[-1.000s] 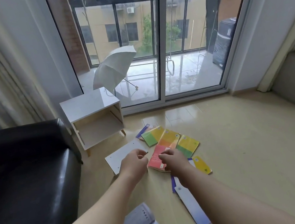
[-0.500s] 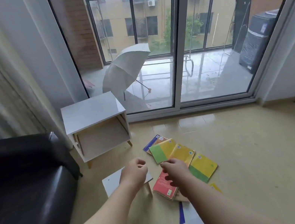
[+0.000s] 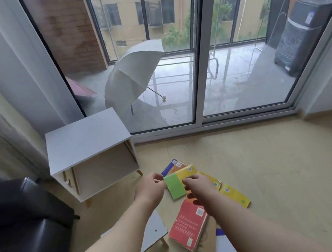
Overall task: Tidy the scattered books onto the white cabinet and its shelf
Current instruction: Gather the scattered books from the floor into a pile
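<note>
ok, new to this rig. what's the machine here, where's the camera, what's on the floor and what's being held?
There is no machine: a person works with two bare hands. The single picture comes from a wide-angle camera worn on the person's head. It looks forward and down, so the arms reach in from the bottom edge. The left hand and the right hand each have a grip on a green-and-yellow book, one at each side. More books lie on the floor, among them a red book and a yellow book. The white cabinet, with its open shelf, stands just beyond the hands.
</note>
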The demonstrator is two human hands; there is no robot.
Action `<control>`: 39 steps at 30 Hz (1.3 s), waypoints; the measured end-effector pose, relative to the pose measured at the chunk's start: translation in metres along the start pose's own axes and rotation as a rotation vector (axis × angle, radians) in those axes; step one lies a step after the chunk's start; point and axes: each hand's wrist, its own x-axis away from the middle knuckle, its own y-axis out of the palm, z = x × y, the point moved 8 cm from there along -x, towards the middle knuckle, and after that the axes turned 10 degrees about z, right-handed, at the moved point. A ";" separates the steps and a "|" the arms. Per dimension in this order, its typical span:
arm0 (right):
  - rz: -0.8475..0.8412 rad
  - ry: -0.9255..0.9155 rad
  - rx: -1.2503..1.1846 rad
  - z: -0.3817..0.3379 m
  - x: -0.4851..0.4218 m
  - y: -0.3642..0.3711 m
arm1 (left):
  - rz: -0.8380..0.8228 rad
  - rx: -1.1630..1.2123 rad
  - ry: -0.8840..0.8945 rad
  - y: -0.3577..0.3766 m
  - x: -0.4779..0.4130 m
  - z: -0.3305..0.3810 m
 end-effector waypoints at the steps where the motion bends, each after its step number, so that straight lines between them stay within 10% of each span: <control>1: 0.021 0.008 -0.018 -0.006 -0.019 0.000 | -0.021 0.002 0.005 0.008 -0.020 0.007; 39: 0.277 0.240 -0.267 -0.036 -0.193 -0.110 | -0.343 -0.129 0.131 0.167 -0.172 0.160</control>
